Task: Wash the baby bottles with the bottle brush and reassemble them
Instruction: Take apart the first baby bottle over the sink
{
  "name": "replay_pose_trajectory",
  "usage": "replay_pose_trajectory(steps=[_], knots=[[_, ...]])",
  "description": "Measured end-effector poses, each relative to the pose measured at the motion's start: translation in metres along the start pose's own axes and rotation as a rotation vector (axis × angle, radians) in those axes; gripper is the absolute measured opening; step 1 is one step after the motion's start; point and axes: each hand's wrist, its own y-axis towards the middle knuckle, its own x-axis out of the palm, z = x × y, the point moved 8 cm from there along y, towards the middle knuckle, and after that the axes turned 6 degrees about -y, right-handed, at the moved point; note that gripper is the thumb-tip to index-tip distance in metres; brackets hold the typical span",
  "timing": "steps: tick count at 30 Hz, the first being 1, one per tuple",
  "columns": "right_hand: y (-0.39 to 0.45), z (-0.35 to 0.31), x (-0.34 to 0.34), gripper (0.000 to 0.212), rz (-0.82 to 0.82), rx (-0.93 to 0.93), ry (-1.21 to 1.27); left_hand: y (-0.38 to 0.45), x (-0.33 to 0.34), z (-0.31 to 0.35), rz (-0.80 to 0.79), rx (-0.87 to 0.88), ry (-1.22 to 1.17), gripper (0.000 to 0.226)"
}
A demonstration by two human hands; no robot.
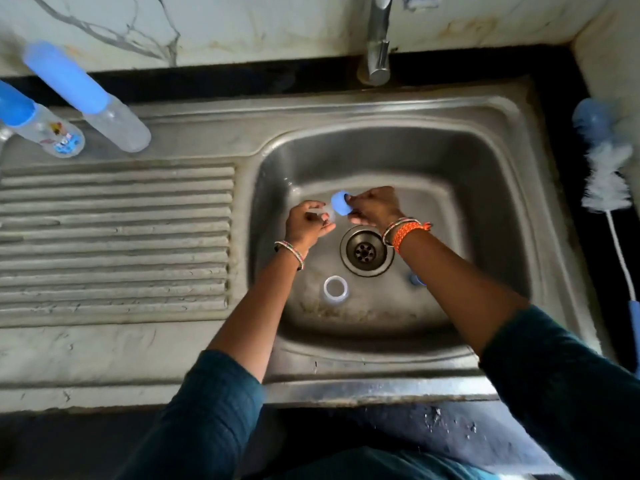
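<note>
Presently we hold a clear teat in the left hand (309, 225) and the blue collar (341, 202) pinched in the right hand (375, 206) — both over the sink (485, 188), at 11 o'clock from the drain (366, 250). We advise seating it squarely — unhurried; the open bottle body (335, 288) waits at 7 o'clock.

Steel sink (485, 348) holds a clear ring (335, 288); two bottles (86, 98) on its drainboard.
</note>
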Motion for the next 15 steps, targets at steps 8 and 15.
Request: replay_pose_trajectory(steps=[8, 15], knots=[[0.049, 0.008, -0.010, 0.028, 0.153, 0.047, -0.152, 0.048, -0.007, -0.037, 0.095, -0.080, 0.085, 0.036], [0.052, 0.003, -0.001, 0.025, 0.042, 0.015, -0.273, 0.057, -0.013, -0.025, 0.081, 0.087, 0.626, 0.027]])
